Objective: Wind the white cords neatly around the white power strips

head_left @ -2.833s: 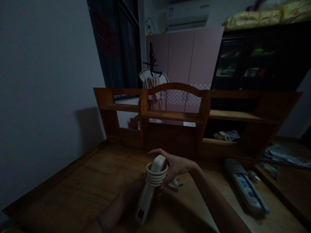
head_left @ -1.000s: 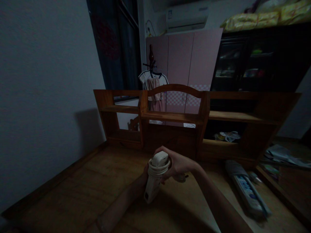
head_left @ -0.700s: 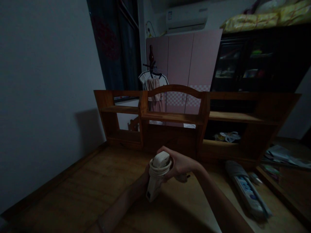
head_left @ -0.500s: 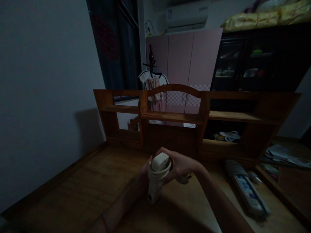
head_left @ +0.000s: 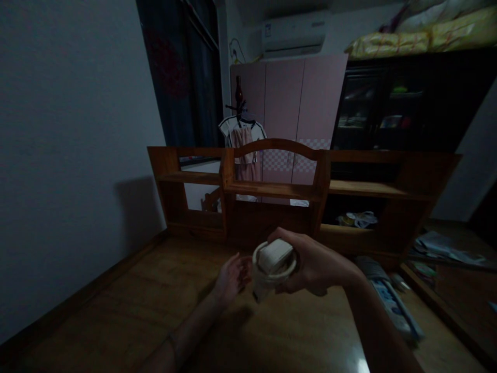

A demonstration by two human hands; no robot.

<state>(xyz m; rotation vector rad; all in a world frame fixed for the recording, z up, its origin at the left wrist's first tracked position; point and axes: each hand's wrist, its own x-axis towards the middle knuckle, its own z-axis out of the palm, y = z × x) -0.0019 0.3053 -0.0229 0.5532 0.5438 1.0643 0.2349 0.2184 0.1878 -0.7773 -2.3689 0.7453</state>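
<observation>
My right hand (head_left: pixel 310 261) is wrapped round an off-white object (head_left: pixel 274 261), held above the wooden desk top (head_left: pixel 182 290). It has a blocky upper end inside a thick ring-like band, and a narrower part points down toward me. In this dim light I cannot tell its kind. Part of it is hidden behind my right fingers. Just to its left, my left hand (head_left: pixel 232 278) is open, palm turned toward the object, fingers apart and slightly curled. A small gap appears between those fingers and the object.
A wooden shelf unit (head_left: pixel 272 190) stands along the desk's far edge. On the right lies a long packet with blue print (head_left: pixel 392 305), beside a grey roll-like thing (head_left: pixel 369 267). A wall (head_left: pixel 77 155) borders the left side. Papers (head_left: pixel 442 248) lie beyond the right edge.
My left hand has come off the off-white object and opened. My right hand has carried it slightly right and tilted its lower end. The view has shifted a little.
</observation>
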